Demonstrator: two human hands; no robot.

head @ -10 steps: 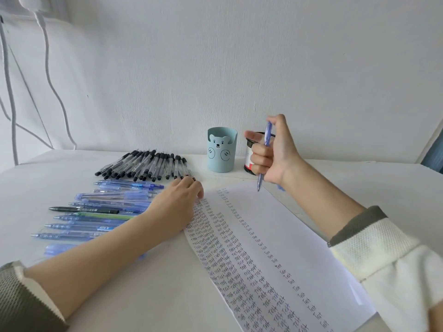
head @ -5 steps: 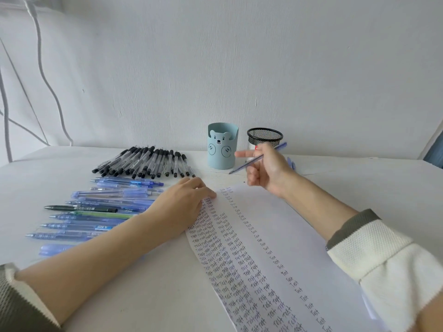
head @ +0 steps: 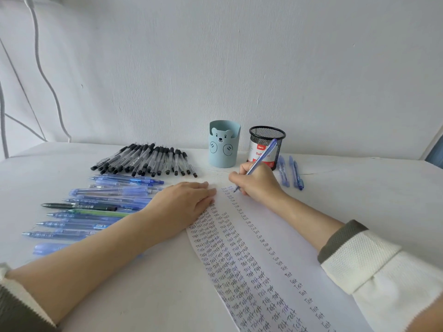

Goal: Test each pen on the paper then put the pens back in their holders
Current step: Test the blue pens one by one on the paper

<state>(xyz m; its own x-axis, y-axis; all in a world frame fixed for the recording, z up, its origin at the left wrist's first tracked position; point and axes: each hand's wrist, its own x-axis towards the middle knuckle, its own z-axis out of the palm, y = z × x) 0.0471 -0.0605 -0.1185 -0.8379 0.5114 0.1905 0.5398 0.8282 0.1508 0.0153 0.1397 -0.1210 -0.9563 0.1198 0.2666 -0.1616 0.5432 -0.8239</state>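
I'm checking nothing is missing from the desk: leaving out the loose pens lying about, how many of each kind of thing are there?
blue bear holder: 1
black mesh holder: 1
sheet of paper: 1
blue pen in right hand: 1
Total: 4

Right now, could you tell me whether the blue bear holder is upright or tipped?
Upright: the blue bear holder stands on its base, open top facing up.

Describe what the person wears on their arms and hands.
Sleeves are pushed up, forearms bare. The right sleeve is cream textured knit with a dark olive cuff; the left sleeve shows the same colours. No watch or bracelet by the left hand or right hand.
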